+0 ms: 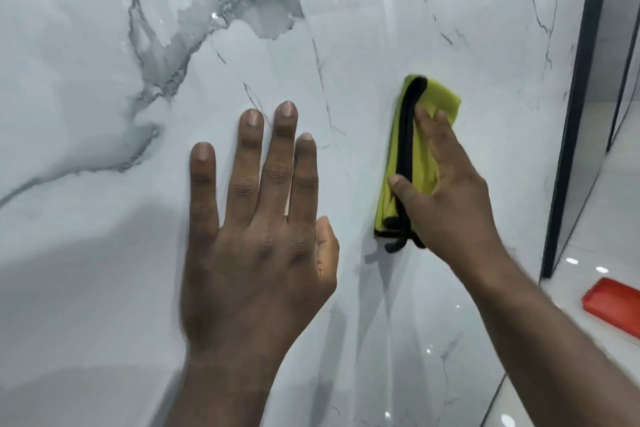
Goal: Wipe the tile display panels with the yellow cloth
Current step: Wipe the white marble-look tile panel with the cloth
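A glossy white tile display panel point(104, 253) with grey marble veins fills most of the view. My left hand point(256, 246) lies flat against it at the centre, fingers straight and spread. To the right, my right hand point(446, 194) presses a folded yellow cloth point(440, 97) with black edging against the panel; the fingers lie over the cloth and the thumb hooks round its left edge. The lower part of the cloth is partly hidden by that hand.
A black frame edge point(575, 107) borders the panel on the right, with another panel behind it. A red flat object point(613, 305) lies on the shiny tiled floor at the lower right.
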Demonstrator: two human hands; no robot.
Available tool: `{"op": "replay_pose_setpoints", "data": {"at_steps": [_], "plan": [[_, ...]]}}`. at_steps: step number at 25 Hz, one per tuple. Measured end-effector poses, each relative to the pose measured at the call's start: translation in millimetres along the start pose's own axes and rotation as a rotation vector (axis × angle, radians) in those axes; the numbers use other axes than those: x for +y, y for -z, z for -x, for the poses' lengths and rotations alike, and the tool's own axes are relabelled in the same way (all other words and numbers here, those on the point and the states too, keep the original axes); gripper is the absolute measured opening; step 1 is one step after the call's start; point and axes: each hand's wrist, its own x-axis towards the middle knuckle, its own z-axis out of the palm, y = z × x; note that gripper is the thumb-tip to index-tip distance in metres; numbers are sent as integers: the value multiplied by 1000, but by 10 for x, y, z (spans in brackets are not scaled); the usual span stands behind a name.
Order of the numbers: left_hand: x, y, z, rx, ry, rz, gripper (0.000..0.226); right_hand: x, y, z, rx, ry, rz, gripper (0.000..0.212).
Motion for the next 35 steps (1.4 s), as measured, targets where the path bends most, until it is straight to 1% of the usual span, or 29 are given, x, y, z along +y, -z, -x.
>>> {"op": "replay_pose_setpoints", "data": {"at_steps": [2,3,5,6,7,8,10,11,12,14,15,17,18,20,21,22,24,25,26,27,28,30,31,32,35], "plan": [[0,3,8,-3,2,5,74,-170,-3,-2,9,118,52,89],[2,3,15,1,1,9,75,-210,-35,111,-15,174,68,90],[-12,-5,19,16,0,14,75,-166,-128,458,-103,201,64,90],[-16,-9,22,19,-3,18,74,-95,-144,554,-117,193,56,90],[-16,-11,25,19,-11,25,73,-14,-117,512,-94,180,33,89],[-16,-8,29,15,-25,33,73,71,-61,350,-41,133,19,89],[-20,-3,36,-1,-53,35,72,32,103,-96,22,-44,4,88],[-27,-4,38,-8,-55,31,72,-57,146,-232,22,-54,2,88],[-29,1,33,-14,-51,29,72,-143,135,-250,18,19,3,89],[-15,20,9,-28,-34,37,73,-169,15,30,-35,211,46,91],[5,41,-9,-34,-17,50,73,-128,-39,258,-84,240,55,92],[73,83,-73,-33,42,105,70,108,-27,416,-122,189,6,93],[130,98,-131,-25,84,141,68,249,33,275,-104,112,-34,93],[259,105,-303,-8,140,169,66,405,186,-188,-52,-65,-33,92],[352,92,-437,8,140,164,66,399,268,-412,-40,-75,-29,91],[454,66,-591,31,126,164,66,351,323,-568,-22,-11,-23,92],[662,-4,-919,67,91,183,65,297,349,-652,-19,190,16,94],[749,-49,-1060,77,78,190,65,342,345,-585,-60,257,48,95],[831,-104,-1177,84,70,195,65,451,337,-496,-107,281,62,95],[910,-156,-1264,81,66,196,65,622,331,-453,-125,276,62,95],[993,-202,-1326,70,60,193,65,799,351,-495,-113,227,36,95],[1205,-303,-1440,43,35,188,66,1126,453,-822,-62,41,-50,93],[1307,-354,-1522,38,17,187,66,1196,523,-1054,-49,-18,-73,92],[1399,-409,-1619,37,3,185,66,1191,600,-1260,-41,-14,-66,91],[1621,-616,-1865,52,15,178,65,1095,687,-1457,-23,220,12,94]]}}
